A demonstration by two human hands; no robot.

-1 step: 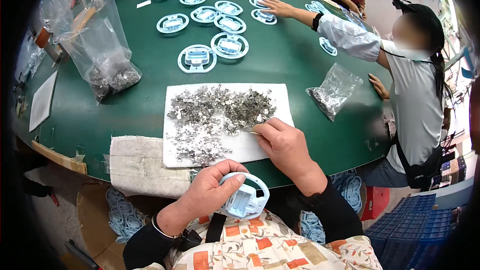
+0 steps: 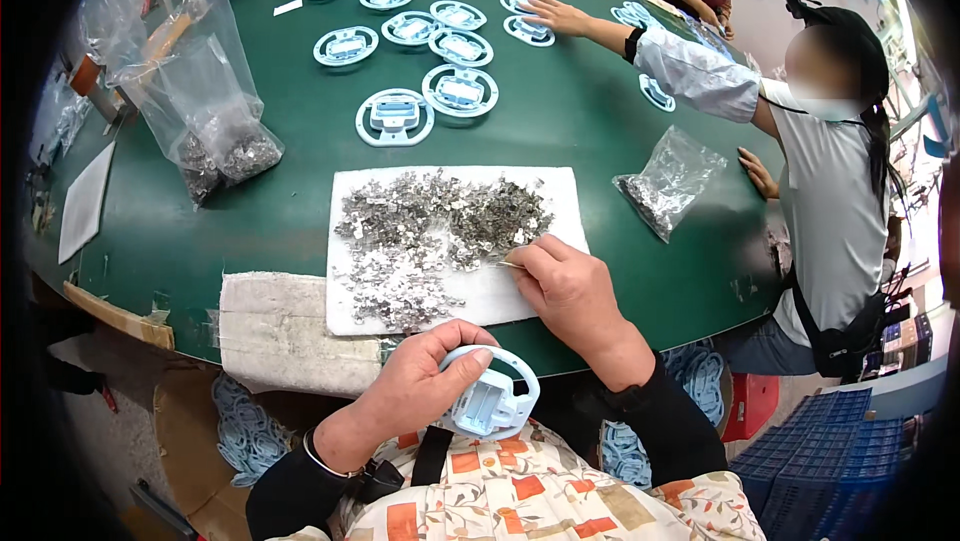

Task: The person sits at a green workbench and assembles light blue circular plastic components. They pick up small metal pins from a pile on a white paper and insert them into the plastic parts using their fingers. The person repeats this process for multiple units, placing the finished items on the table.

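Note:
My left hand (image 2: 425, 381) is closed round the rim of a light-blue plastic steering-wheel-shaped part (image 2: 486, 405), held above my lap with its hollow rectangular compartment facing up. My right hand (image 2: 570, 291) pinches finger and thumb together at the right side of a white foam sheet (image 2: 560, 196). A thin tip shows at those fingers, too small to make out. On the sheet lie heaped small metal clips (image 2: 500, 221), darker at the upper right and brighter at the lower left. Several matching light-blue wheel parts (image 2: 395, 119) lie farther off on the green table.
Clear bags of metal pieces stand at the left (image 2: 235, 146) and lie at the right (image 2: 668, 186). A worn cloth-covered pad (image 2: 290, 331) lies at the table's near edge. A co-worker's hand (image 2: 555, 16) touches wheel parts across the table. A cardboard box (image 2: 185, 441) of blue parts stands below.

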